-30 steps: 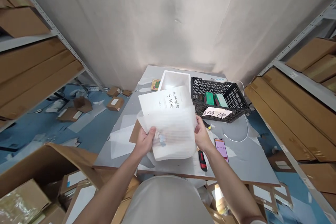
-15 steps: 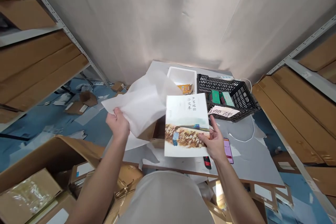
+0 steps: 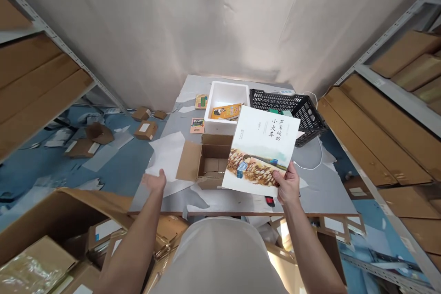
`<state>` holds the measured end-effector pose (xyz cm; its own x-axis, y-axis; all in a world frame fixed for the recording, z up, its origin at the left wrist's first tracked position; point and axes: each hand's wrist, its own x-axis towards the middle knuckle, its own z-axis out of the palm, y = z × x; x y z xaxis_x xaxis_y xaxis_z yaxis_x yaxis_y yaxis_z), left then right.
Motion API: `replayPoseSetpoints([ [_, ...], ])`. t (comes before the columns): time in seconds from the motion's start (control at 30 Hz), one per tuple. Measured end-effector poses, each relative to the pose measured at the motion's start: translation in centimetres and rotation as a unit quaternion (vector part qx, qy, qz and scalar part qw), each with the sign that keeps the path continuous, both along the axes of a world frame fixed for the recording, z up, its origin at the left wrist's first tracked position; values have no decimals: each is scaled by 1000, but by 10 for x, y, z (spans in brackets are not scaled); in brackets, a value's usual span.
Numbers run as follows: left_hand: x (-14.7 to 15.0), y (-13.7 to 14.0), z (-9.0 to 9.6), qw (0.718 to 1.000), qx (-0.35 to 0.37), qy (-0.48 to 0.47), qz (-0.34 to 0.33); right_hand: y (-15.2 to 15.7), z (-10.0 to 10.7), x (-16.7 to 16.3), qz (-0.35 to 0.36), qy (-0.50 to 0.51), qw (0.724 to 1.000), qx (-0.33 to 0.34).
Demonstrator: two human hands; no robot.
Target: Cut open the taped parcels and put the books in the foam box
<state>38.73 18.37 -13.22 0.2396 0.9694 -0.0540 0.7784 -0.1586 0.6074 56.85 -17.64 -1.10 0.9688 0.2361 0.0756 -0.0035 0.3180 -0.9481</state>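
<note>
One picture book [image 3: 261, 151], unwrapped, pinched in the right hand [image 3: 288, 186], not set down; left hand [image 3: 155, 181] open, nine o'clock. Carton [image 3: 208, 183] opened, between. Orange book [image 3: 225, 111] already inside white bin [image 3: 220, 126], eleven o'clock.

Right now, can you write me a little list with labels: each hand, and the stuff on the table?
Right hand: holds white book near a lower corner
Left hand: open, holding nothing, near the paper
Carton: flaps open, partly hidden by white book
Tub: white, orange book inside
Crate: black, partly hidden by white book
</note>
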Motion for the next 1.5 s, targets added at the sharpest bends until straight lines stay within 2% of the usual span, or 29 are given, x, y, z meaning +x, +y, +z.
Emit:
replayPoseSetpoints([
  [0.07,5,-25,19,997,25,-52,51,2,0,0,10,4,1000,18],
  [0.1,9,-43,31,988,49,-131,59,4,0,0,11,4,1000,25],
  [0.13,12,-63,45,975,51,-214,-2,6,-1,-1,11,3,1000,28],
  [0.17,16,-85,59,953,5,-286,-99,9,-2,-2,12,0,1000,29],
  [0.2,20,-106,72,916,-85,-330,-213,12,-4,-3,13,-5,1000,27],
  [0.23,24,-125,84,867,-184,-350,-303,16,-5,-4,16,-12,1000,22],
  [0.27,27,-140,95,832,-247,-365,-338,19,-6,-5,18,-18,1000,17],
  [0.3,30,-152,103,817,-273,-371,-347,22,-5,-4,20,-25,999,11],
  [0.33,32,-159,110,812,-284,-373,-348,24,-3,-1,24,-31,999,6],
  [0.4,32,-161,116,822,-270,-377,-329,28,8,11,29,-46,999,4],
  [0.47,31,-156,116,827,-265,-383,-315,29,27,31,30,-61,998,8],
  [0.53,30,-153,113,815,-291,-399,-303,28,50,53,34,-74,997,4],
  [0.67,35,-164,109,757,-386,-460,-257,23,85,82,79,-105,991,-9],
  [0.8,48,-184,113,688,-489,-493,-208,25,96,89,180,-89,980,3],
  [0.9,60,-199,119,628,-591,-449,-235,37,99,97,263,-81,961,-30],
  [0.97,66,-207,123,600,-636,-412,-257,43,100,106,308,-69,948,-40],
  [1.03,68,-211,130,579,-648,-415,-269,45,100,115,314,-57,947,-35],
  [1.17,61,-202,144,540,-601,-525,-267,37,101,126,253,-61,964,-62],
  [1.2,58,-197,146,544,-583,-544,-261,34,103,128,243,-63,965,-80],
  [1.23,56,-193,146,561,-561,-554,-252,32,104,129,236,-65,965,-99],
  [1.27,55,-189,143,594,-533,-554,-236,31,105,130,227,-69,965,-116],
  [1.37,53,-184,129,720,-435,-515,-164,29,110,132,209,-85,963,-149],
  [1.4,53,-185,124,746,-415,-498,-149,28,112,133,208,-92,961,-157],
  [1.43,53,-186,119,760,-405,-488,-143,28,113,135,208,-97,960,-163],
  [1.5,53,-190,114,762,-404,-485,-147,27,115,138,209,-101,958,-171],
])
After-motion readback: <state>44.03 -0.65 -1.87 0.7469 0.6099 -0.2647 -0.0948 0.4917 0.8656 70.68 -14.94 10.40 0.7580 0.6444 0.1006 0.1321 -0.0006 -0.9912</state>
